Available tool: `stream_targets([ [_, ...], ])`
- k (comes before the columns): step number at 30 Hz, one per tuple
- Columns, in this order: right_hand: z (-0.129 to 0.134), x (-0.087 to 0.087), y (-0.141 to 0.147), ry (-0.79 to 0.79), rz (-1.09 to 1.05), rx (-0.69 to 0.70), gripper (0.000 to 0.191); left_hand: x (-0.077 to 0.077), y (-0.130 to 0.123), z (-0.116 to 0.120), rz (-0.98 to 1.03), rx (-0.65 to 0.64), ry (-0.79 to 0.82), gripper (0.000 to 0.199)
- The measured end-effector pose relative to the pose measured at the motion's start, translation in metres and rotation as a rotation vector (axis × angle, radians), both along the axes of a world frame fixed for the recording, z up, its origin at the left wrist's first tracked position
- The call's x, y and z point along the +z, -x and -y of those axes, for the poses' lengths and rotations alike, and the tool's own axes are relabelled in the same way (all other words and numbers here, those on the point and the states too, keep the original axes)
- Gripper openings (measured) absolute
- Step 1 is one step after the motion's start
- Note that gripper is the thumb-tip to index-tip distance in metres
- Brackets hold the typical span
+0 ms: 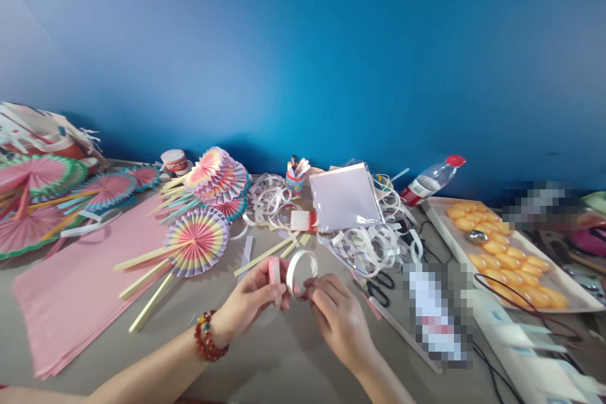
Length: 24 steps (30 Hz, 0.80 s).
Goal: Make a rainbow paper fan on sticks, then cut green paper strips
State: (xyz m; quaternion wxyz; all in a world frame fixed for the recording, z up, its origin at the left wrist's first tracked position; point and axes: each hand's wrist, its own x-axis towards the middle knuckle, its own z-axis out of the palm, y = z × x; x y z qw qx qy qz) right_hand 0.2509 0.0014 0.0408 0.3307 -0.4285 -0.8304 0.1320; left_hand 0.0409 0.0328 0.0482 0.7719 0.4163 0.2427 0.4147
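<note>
In the middle of the head view, my left hand [250, 297], with a red bead bracelet [206, 336] at its wrist, is closed on a narrow pinkish-white roll of tape [274, 273]. Just to the right, my right hand [338, 312] pinches the lower right edge of a white ring-shaped tape roll [290, 274]. This roll stands on edge, its open side facing me, close beside the fingers of my left hand. Several pleated paper fans [195, 243] with pale yellow sticks lie to the left of my hands. Loose curls of white strip [379, 249] are heaped behind my right hand.
Pink paper sheets [89, 284] spread over the left of the table. A clear plastic packet [348, 199] and a pen cup [294, 183] stand behind. Black-handled scissors [380, 290], a tilted bottle [433, 180] and a tray [445, 221] of orange-yellow oval pieces are at right.
</note>
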Motion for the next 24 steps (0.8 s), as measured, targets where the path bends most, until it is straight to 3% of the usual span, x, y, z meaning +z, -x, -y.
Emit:
stream_targets([
  [5,0.001,-0.001,-0.004,-0.043,0.018,-0.018,0.026,-0.003,0.001,-0.002,0.016,-0.019,-0.070,0.017],
  [7,0.003,-0.002,-0.007,-0.091,-0.022,-0.044,0.029,-0.004,0.003,-0.003,0.041,-0.018,-0.002,0.013],
  [9,0.006,-0.002,-0.010,-0.093,-0.127,-0.098,0.035,-0.006,0.005,-0.005,0.088,-0.024,0.103,0.022],
  [11,0.006,0.000,-0.012,0.038,-0.334,-0.129,0.048,-0.008,0.007,-0.006,0.155,-0.057,0.205,0.026],
  [13,0.004,0.005,-0.012,0.301,-0.583,-0.076,0.057,-0.010,0.008,-0.007,0.224,-0.092,0.274,0.026],
  [16,-0.001,0.013,-0.009,0.644,-0.830,0.050,0.054,-0.014,0.008,-0.007,0.265,-0.113,0.305,0.027],
  [18,-0.003,0.016,-0.006,0.705,-0.911,0.061,0.050,-0.016,0.007,-0.007,0.250,-0.109,0.291,0.026],
  [24,-0.005,0.023,0.003,0.677,-0.986,0.078,0.051,-0.024,0.006,-0.005,0.224,-0.098,0.258,0.020],
])
